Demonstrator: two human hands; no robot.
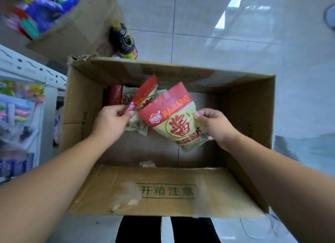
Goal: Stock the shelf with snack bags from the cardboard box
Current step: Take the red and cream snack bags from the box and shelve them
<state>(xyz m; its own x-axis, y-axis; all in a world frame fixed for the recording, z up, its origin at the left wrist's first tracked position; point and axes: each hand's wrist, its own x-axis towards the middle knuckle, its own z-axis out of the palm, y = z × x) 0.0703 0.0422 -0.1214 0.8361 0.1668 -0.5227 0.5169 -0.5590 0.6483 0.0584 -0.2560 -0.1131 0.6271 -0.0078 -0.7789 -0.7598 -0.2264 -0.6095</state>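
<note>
An open cardboard box [163, 192] stands on the floor below me. My right hand [215, 124] pinches the right edge of a red-and-cream snack bag [175, 119], lifted and tilted inside the box. My left hand [110, 121] pinches the red top of a second, similar bag [145, 94]. More bags of the same kind [125, 95] lie at the box's far left corner. The white shelf [30, 70] stands at the left edge of the view.
The shelf holds colourful blurred goods [20, 104]. Beyond the box stand a dark bottle [125, 41] and a second carton [68, 30] filled with bright packets. Pale glossy floor tiles [235, 34] spread to the right. My dark trousers [141, 230] show under the near flap.
</note>
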